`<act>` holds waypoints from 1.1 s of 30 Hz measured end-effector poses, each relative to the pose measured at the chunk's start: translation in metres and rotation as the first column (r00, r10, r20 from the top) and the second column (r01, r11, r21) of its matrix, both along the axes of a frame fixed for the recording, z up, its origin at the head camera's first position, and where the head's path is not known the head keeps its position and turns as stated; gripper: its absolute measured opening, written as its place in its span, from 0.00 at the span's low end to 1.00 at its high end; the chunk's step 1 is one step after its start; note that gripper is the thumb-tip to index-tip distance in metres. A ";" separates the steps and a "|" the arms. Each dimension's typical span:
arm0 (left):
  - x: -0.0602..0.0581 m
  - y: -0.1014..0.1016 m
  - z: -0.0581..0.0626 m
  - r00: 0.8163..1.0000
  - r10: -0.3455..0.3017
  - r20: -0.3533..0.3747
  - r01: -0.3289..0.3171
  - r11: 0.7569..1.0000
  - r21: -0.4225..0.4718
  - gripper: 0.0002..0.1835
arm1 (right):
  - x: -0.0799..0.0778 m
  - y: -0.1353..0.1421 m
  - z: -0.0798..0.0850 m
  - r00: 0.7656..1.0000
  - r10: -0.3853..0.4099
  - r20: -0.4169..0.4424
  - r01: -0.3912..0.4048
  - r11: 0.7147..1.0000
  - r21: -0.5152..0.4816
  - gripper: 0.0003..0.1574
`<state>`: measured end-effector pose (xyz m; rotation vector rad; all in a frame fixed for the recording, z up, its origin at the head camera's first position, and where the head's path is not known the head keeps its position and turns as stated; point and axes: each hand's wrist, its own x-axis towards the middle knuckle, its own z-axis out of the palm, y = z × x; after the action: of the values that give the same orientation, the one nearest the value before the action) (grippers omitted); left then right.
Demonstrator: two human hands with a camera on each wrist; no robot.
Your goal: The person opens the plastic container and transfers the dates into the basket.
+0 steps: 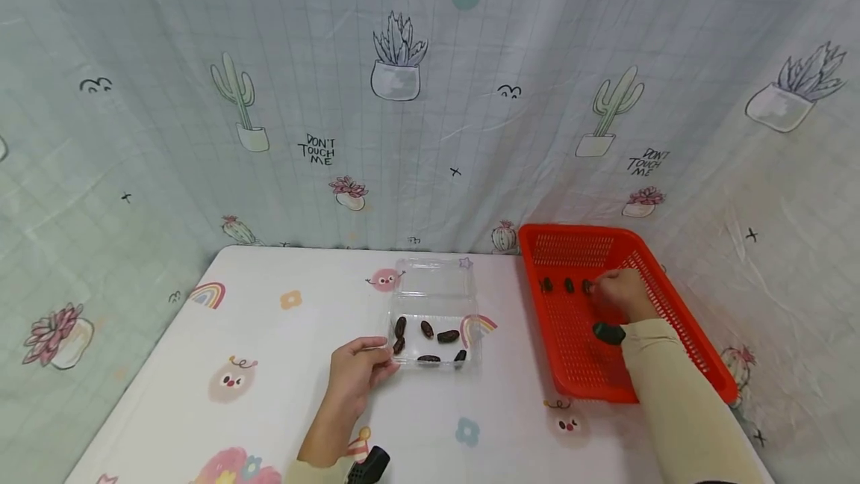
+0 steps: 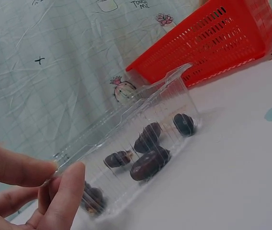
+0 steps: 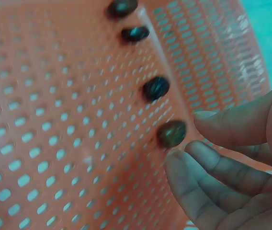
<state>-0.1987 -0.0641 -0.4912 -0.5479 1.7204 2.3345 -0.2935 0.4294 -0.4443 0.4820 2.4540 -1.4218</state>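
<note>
My left hand (image 1: 356, 376) pinches the near left rim of a clear plastic clamshell box (image 1: 437, 305), thumb and fingers on its edge. The box lies with its lid folded back, and several dark brown dates (image 1: 448, 336) are scattered inside. In the left wrist view the pinching fingers (image 2: 62, 199) show beside the dates (image 2: 150, 163) behind the clear wall. Inside the red basket (image 1: 571, 364) my right hand (image 1: 621, 293) reaches toward a row of dates. Its thumb and fingers are spread around the end date (image 3: 172, 134), with a gap at the thumb.
The basket has perforated sides and stands at the table's right. More dates (image 3: 156, 88) lie along its far wall. A printed white cloth (image 1: 295, 334) covers the table, and a patterned curtain (image 1: 430, 133) hangs behind it and at both sides.
</note>
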 end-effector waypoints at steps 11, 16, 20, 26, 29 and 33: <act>-0.006 -0.003 0.000 1.000 0.024 -0.006 -0.024 1.000 -0.003 0.17 | 0.009 -0.061 0.046 0.979 0.066 -0.192 -0.048 0.994 0.101 0.27; -0.003 -0.004 0.003 1.000 0.015 0.003 -0.015 1.000 0.000 0.18 | 0.010 -0.092 0.060 0.970 0.086 -0.226 -0.095 0.995 -0.029 0.27; -0.002 -0.005 0.003 1.000 0.017 -0.002 -0.017 1.000 0.000 0.18 | 0.012 -0.117 0.069 0.955 0.130 -0.265 -0.157 0.984 -0.085 0.26; 0.001 -0.005 0.004 1.000 0.028 -0.009 -0.028 1.000 -0.001 0.17 | 0.016 -0.153 0.076 0.939 0.196 -0.284 -0.229 0.969 -0.089 0.19; 0.002 -0.003 0.003 1.000 0.029 -0.013 -0.028 1.000 0.002 0.18 | 0.018 -0.167 0.075 0.932 0.232 -0.278 -0.265 0.960 -0.088 0.17; 0.001 0.001 0.003 1.000 0.017 -0.018 -0.016 1.000 0.002 0.18 | 0.020 -0.185 0.070 0.904 0.299 -0.304 -0.343 0.934 -0.102 0.16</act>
<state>-0.1979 -0.0636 -0.4883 -0.5443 1.7280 2.3593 -0.2730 0.2442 -0.3745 -0.1725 2.4564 -1.6060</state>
